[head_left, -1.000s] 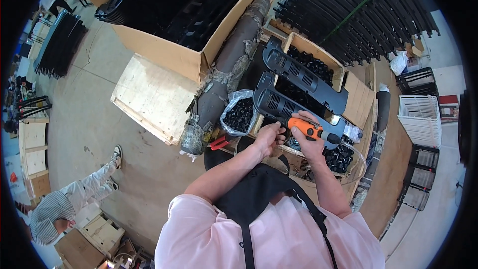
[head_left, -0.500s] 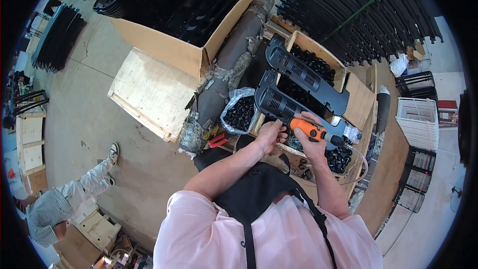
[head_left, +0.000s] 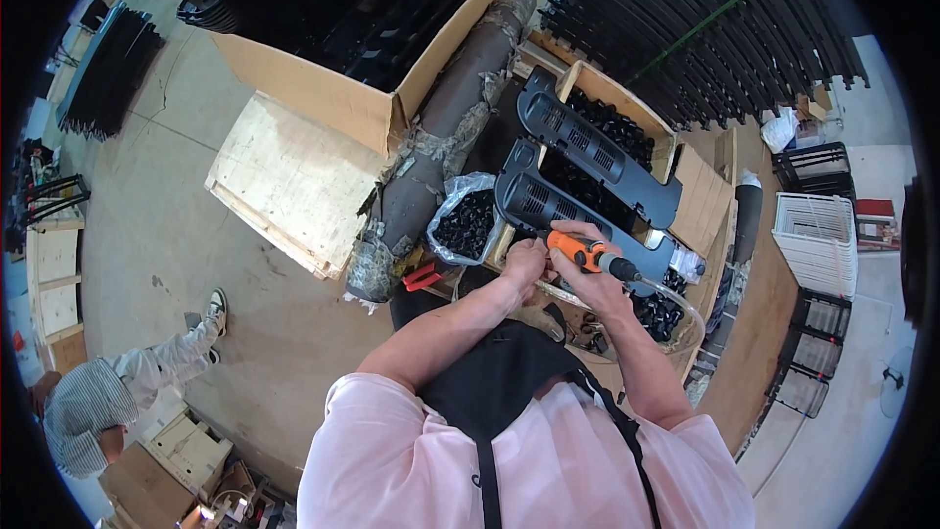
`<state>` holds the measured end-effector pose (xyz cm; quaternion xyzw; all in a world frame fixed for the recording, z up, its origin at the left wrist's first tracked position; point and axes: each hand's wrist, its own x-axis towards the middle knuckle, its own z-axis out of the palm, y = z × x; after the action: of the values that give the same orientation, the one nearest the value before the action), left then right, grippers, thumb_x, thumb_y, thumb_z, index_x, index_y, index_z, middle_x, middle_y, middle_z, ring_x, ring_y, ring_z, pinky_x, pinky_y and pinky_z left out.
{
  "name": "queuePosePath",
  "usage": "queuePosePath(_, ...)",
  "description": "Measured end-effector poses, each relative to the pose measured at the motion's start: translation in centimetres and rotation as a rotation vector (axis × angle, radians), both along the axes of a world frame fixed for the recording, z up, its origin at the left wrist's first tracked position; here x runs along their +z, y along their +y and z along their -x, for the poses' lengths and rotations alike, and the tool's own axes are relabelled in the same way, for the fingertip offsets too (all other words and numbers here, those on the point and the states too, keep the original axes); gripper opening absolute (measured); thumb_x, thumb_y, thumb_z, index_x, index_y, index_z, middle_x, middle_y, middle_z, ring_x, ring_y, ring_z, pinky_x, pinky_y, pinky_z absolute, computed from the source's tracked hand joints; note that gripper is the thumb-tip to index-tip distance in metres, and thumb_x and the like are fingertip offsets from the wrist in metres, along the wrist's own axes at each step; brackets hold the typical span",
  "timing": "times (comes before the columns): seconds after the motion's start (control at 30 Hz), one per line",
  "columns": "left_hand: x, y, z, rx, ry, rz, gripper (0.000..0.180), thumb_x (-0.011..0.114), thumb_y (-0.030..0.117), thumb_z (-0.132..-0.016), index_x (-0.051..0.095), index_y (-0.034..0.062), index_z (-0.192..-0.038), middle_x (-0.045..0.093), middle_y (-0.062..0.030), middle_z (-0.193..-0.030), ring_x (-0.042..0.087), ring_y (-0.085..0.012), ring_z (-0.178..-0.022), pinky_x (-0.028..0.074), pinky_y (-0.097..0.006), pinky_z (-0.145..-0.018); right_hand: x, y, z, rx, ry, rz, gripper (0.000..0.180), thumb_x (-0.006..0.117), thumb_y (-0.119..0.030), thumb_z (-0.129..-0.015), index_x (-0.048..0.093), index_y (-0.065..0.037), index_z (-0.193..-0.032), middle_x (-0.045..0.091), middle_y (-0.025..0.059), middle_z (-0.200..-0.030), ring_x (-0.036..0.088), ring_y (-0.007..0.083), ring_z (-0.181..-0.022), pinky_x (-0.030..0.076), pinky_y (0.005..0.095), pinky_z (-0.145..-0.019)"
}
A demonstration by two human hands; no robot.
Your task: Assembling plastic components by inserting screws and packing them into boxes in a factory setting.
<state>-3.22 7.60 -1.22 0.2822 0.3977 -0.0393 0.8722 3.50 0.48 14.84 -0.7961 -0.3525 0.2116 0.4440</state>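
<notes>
My right hand point(head_left: 599, 291) is wrapped round an orange and black power screwdriver point(head_left: 573, 249), its rear end trailing a clear hose point(head_left: 697, 318). Close to the tool's front end, my left hand point(head_left: 525, 264) has its fingers pinched together; whatever sits between them is hidden. Both hands are over the near edge of a dark grey vented plastic panel point(head_left: 534, 198). A second panel of the same shape point(head_left: 578, 135) lies parallel beyond it. Small black parts point(head_left: 658, 315) are heaped beside my right forearm.
Left of the panels stands a clear bag of black parts point(head_left: 465, 225), with red-handled pliers point(head_left: 423, 277) near it. A wooden bin point(head_left: 668, 142) holds more parts. Farther left are a wrapped roll point(head_left: 431, 157), a plywood crate point(head_left: 294, 176) and a carton point(head_left: 304, 78). Another person point(head_left: 93, 411) is at far left.
The screwdriver and my right hand have shifted a little left toward my left hand. My left hand stays pinched near the panel edge. The whole view has moved slightly.
</notes>
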Motion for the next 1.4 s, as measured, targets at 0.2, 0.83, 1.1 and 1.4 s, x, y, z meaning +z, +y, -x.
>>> queuePosePath(0.2, -1.1, -0.4, 0.1, 0.004, -0.028, -0.041, 0.04, 0.048, 0.036, -0.113, 0.064, 0.003, -0.097, 0.067, -0.0055, -0.08, 0.061, -0.0146, -0.06, 0.05, -0.029, -0.051, 0.0, -0.1, 0.0, 0.097, -0.016, 0.04, 0.04, 0.078, -0.009, -0.087, 0.068, -0.006, -0.126, 0.077, 0.0101, -0.11, 0.075, 0.0202, -0.101, 0.058, 0.0316, -0.091)
queuePosePath(0.83, 1.0, 1.2, -2.2, -0.038, 0.139, 0.091, 0.059, 0.053, 0.051, -0.108, 0.047, 0.0078, -0.149, 0.048, -0.014, -0.153, 0.035, -0.0347, -0.149, 0.0, -0.073, -0.121, 0.1, -18.6, 4.0, -0.432, 0.446, -0.308, 0.055, 0.075, -0.006, -0.086, 0.057, 0.003, -0.137, 0.072, 0.0176, -0.123, 0.068, 0.0231, -0.112, 0.052, 0.0394, -0.104)
queuePosePath(1.1, 4.8, 0.8, 0.1, -0.47, 0.076, -0.058, 0.063, 0.063, 0.046, -0.104, 0.049, -0.0011, -0.144, 0.057, -0.0234, -0.141, 0.058, -0.0323, -0.129, 0.052, -0.046, -0.105, -7.1, -28.1, 10.3, -0.832, 0.687, -0.358, 0.053, 0.072, -0.005, -0.088, 0.055, -0.002, -0.138, 0.071, 0.0178, -0.123, 0.069, 0.0266, -0.113, 0.055, 0.0427, -0.101)
queuePosePath(1.4, 9.1, -0.1, -7.6, -1.032, -0.482, -2.027, 0.104, 0.093, 0.043, -0.067, 0.045, 0.0085, -0.152, 0.041, -0.0216, -0.158, 0.035, -0.0397, -0.151, 0.029, -0.056, -0.124, -25.9, -30.2, 12.4, -1.301, 1.324, -0.635, 0.024, 0.069, -0.024, -0.099, 0.061, -0.013, -0.119, 0.071, 0.0077, -0.111, 0.07, 0.026, -0.109, 0.062, 0.0423, -0.088)
